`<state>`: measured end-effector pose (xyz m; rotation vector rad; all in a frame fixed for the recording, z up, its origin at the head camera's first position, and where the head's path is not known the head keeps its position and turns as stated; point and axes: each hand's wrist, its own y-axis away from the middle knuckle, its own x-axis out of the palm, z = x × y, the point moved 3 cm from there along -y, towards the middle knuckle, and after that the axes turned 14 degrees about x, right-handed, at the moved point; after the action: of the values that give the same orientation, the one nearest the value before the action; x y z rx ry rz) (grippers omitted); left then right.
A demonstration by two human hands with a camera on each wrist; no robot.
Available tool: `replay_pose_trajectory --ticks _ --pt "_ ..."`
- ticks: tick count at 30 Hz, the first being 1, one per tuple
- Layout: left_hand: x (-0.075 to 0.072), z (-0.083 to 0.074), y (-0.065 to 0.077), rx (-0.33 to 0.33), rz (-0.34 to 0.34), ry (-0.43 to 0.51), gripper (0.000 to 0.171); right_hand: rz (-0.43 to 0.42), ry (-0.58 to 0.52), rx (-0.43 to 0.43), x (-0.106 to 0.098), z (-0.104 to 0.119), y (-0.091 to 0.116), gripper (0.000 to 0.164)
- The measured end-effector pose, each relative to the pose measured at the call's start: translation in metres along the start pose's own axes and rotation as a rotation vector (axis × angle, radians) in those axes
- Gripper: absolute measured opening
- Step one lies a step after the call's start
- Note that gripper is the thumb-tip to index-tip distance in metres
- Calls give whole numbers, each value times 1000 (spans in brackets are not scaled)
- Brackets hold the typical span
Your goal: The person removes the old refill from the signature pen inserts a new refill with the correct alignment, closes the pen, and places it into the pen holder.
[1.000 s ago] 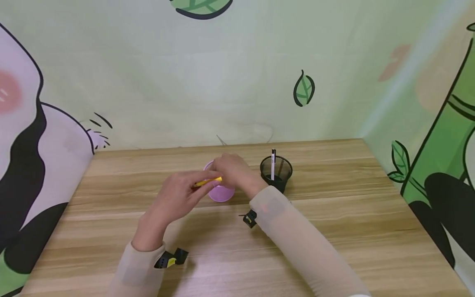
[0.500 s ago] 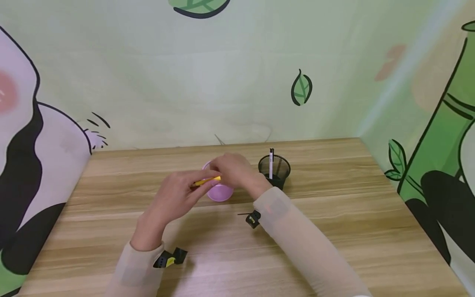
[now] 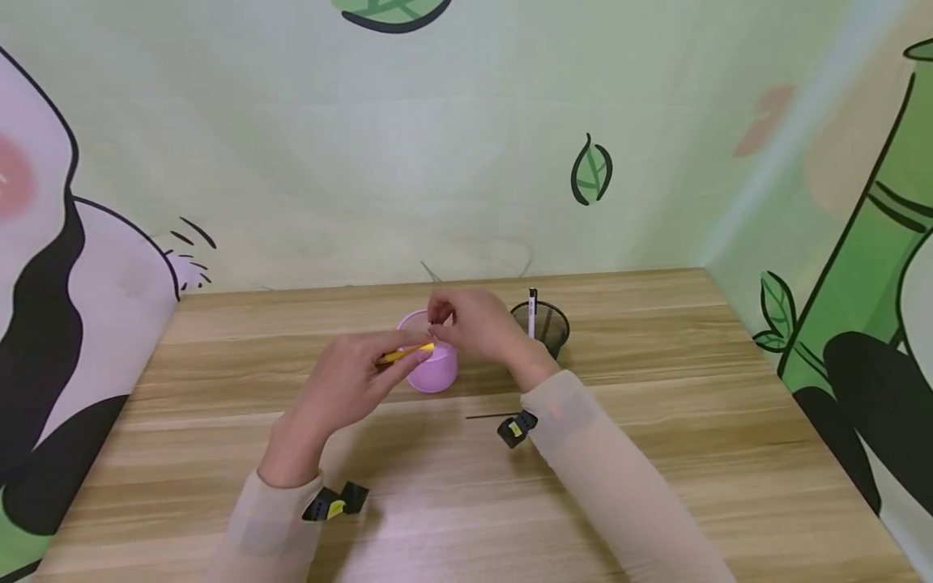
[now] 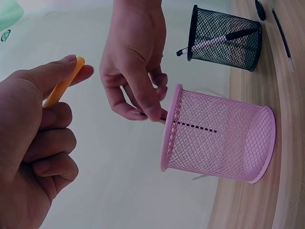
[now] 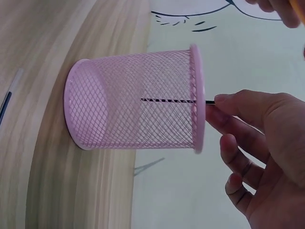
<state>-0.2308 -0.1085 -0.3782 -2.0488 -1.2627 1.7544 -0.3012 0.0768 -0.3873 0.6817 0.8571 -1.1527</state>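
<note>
My left hand (image 3: 350, 380) holds a yellow pen (image 4: 64, 86) between thumb and forefinger, the other fingers curled under in the left wrist view. A pink mesh pen holder (image 3: 432, 374) stands upright on the table, just beyond that hand. Above its rim, my right hand (image 3: 477, 324) pinches the top of a thin black rod (image 5: 210, 102) that looks like a pen refill. The rod's lower part hangs inside the holder, visible through the mesh, its end well above the bottom. The remaining right fingers are loosely bent.
Behind my right wrist stands a black mesh pen holder (image 3: 557, 324) with a white pen capped in black (image 3: 532, 312) leaning inside. A thin dark refill with a pale end (image 4: 282, 38) lies on the wooden table (image 3: 423, 502). A printed cloth (image 3: 291, 162) closes off the back.
My right hand has risen from the pink holder's mouth and shifted slightly right, fingertips now above the rim. The left hand with the yellow pen stays almost still.
</note>
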Motion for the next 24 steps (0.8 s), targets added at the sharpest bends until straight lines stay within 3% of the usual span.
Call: replay_pose_trajectory --ticks 11,18,24 --pt "4 1 -1 -36 34 23 16 -20 -104 19 -15 -7 12 7" --pt "7 0 -2 -42 53 29 17 -87 -170 16 -25 -10 22 10" --pt "7 0 -1 -34 60 34 17 -145 -293 -11 -36 -12 35 7"
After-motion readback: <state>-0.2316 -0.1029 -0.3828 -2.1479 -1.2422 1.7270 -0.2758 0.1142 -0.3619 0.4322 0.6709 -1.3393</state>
